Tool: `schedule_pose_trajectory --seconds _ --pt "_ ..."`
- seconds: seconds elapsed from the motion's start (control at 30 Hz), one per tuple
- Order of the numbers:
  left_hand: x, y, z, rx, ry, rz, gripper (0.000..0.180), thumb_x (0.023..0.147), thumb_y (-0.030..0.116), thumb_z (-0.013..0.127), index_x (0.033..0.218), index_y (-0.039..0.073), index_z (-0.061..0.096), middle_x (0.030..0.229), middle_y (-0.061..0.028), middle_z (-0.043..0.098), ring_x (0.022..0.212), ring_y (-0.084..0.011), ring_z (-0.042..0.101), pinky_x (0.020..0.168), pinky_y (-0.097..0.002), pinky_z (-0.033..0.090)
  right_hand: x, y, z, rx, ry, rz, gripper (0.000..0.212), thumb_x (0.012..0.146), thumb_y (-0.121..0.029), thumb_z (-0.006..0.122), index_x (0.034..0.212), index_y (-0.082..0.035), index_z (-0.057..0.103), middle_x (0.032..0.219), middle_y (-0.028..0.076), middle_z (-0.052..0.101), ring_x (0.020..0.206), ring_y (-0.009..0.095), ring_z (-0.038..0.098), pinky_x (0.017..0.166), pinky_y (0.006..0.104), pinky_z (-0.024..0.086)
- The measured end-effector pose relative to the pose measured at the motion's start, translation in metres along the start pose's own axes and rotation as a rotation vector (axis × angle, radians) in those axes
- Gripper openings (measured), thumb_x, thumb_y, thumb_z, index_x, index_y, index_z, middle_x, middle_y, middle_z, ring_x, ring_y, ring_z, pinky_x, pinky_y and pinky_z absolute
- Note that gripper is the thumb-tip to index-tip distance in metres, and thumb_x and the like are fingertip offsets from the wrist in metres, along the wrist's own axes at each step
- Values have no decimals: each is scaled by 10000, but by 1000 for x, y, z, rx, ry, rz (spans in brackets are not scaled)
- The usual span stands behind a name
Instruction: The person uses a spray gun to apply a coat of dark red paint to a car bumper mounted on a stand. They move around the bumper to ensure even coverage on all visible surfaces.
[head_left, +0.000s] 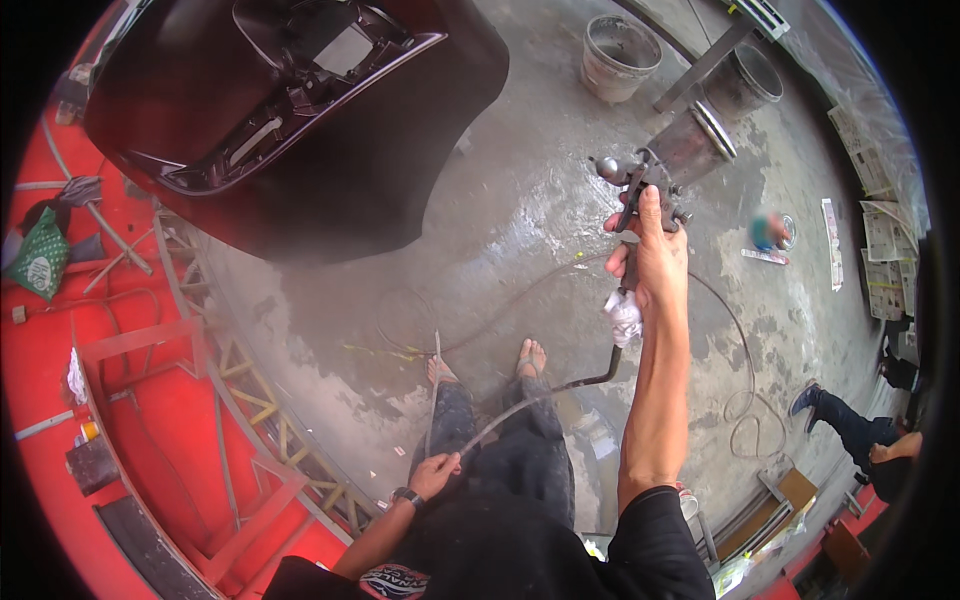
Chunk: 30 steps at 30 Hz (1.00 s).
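Observation:
My right hand [655,258], stretched out ahead on the right, is wrapped round a spray gun [645,190] with a metal paint cup [690,148] attached. The gun's rounded front end faces left, toward a dark, glossy car body panel [350,205] at the upper left, with floor between them. A white cloth [624,318] is tied below the gun's handle. From there an air hose [530,400] runs down to my left hand [436,474], which is closed on it near my lap. A watch [408,495] is on that wrist.
Two buckets, a near one [620,62] and a darker one [745,78], stand by a metal post [705,75]. Loose hose [745,370] loops over the concrete floor. Red metal framing [130,345] fills the left. A person's leg [850,425] shows at right.

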<state>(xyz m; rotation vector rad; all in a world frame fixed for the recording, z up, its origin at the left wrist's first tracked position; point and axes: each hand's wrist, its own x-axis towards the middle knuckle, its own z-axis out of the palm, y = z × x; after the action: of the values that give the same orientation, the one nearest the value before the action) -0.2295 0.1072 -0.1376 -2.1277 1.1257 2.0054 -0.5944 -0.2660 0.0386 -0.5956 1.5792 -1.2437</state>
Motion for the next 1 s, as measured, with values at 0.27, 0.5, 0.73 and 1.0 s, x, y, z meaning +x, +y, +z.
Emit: schedule_pose_trajectory --seconds 0.27,0.5,0.73,1.0 --pt "-11 -20 -14 -43 49 32 463 1040 411 534 931 -5 706 871 -83 724 873 -156 682 826 -294 508 -97 -38 37 221 -387 -114 600 1066 -479 425 1215 83 574 861 160 668 389 158 516 362 244 397" --pt "-35 -33 -24 -95 178 18 447 1054 368 526 880 -1 709 840 -64 714 834 -134 652 831 -288 497 -79 2 42 140 -401 -92 598 1059 -491 438 1203 67 593 828 126 668 391 150 516 372 257 405" --pt "-43 -65 -43 3 183 -19 490 1017 445 555 883 5 721 835 -103 727 830 -186 679 793 -325 509 -5 95 40 198 -89 54 594 994 -555 557 1098 24 642 767 96 669 398 146 536 353 249 375" --pt "-42 -101 -99 4 212 -24 479 1010 449 569 886 14 728 827 -81 721 814 -159 657 782 -314 501 -63 86 67 147 18 49 565 1014 -526 538 1124 22 617 788 92 656 393 154 525 349 266 383"
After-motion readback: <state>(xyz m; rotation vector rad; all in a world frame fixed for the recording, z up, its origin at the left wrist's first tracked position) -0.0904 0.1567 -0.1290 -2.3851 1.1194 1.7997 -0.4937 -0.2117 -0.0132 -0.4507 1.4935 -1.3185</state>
